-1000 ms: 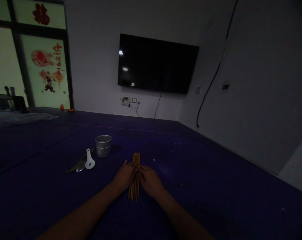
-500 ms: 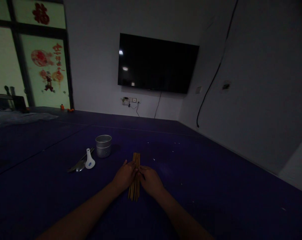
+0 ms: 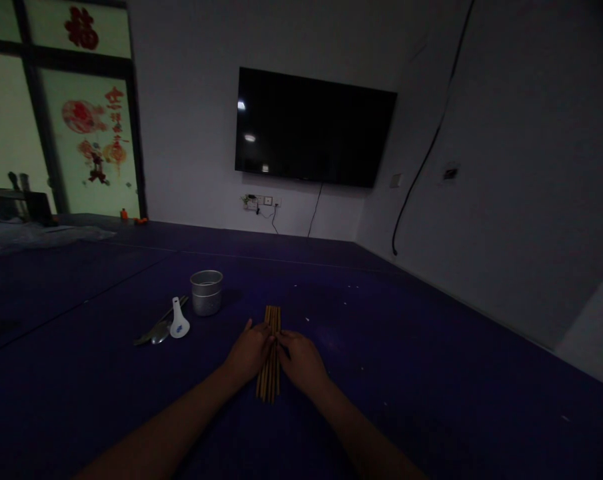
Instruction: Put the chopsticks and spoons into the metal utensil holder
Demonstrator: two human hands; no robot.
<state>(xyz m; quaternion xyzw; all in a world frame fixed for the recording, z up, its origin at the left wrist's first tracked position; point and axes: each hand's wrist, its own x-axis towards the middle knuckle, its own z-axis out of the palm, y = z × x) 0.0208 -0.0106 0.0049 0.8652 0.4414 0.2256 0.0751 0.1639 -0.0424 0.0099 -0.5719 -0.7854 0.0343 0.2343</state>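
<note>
Several brown chopsticks (image 3: 268,381) lie side by side in a bundle on the dark blue-purple tabletop, pointing away from me. My left hand (image 3: 250,350) grips the bundle from the left, its fingers curled over the top and the thumb sticking up. From the right, my right hand (image 3: 301,358) presses its fingers against the same bundle near the middle. Both hands meet over the sticks, hiding part of them. To the left of my hands stands a grey metal cup (image 3: 206,297). Next to it lies a white soup spoon (image 3: 179,321).
A metal spoon (image 3: 160,333) and other thin dark utensils lie beside the white spoon. Plastic sheeting (image 3: 46,238) and a black holder (image 3: 21,203) sit at the far left, with small orange items (image 3: 124,214). A cable (image 3: 421,170) hangs on the right wall.
</note>
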